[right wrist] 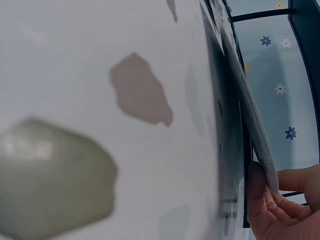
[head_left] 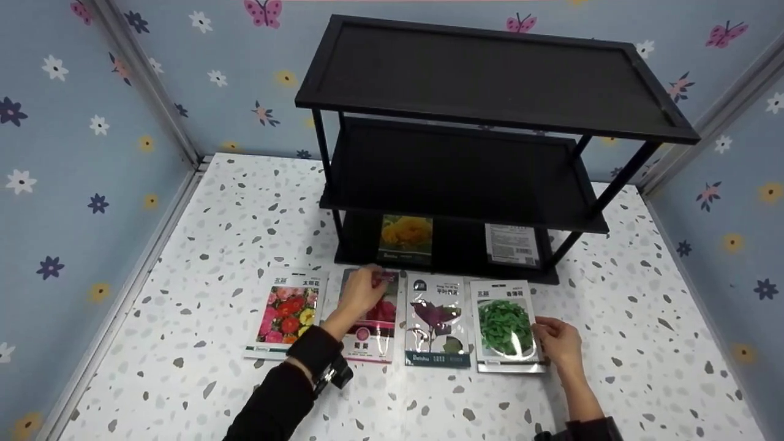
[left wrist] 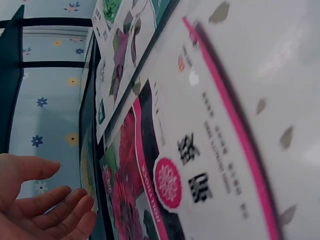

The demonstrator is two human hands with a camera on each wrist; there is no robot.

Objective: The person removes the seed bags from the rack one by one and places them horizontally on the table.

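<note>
Four seed packets form a row in front of the black shelf. My left hand (head_left: 361, 293) is over the top of the pink hollyhock packet (head_left: 371, 331). In the left wrist view, its loosely bent fingers (left wrist: 72, 207) hold nothing. At the right end, my right hand (head_left: 560, 343) pinches the right edge of the packet with green leaves (head_left: 505, 327). The right wrist view shows this packet's edge (right wrist: 257, 130) between thumb and fingers, tilted up from the table. Another white packet edge (head_left: 513, 368) shows beneath it.
The three-tier black shelf (head_left: 459, 165) stands behind the row. On its bottom tier lie a yellow-flower packet (head_left: 405, 239) and a packet with its printed back up (head_left: 513, 245). A mixed-flower packet (head_left: 288, 315) and a purple-leaf packet (head_left: 437, 318) flank the hollyhock one.
</note>
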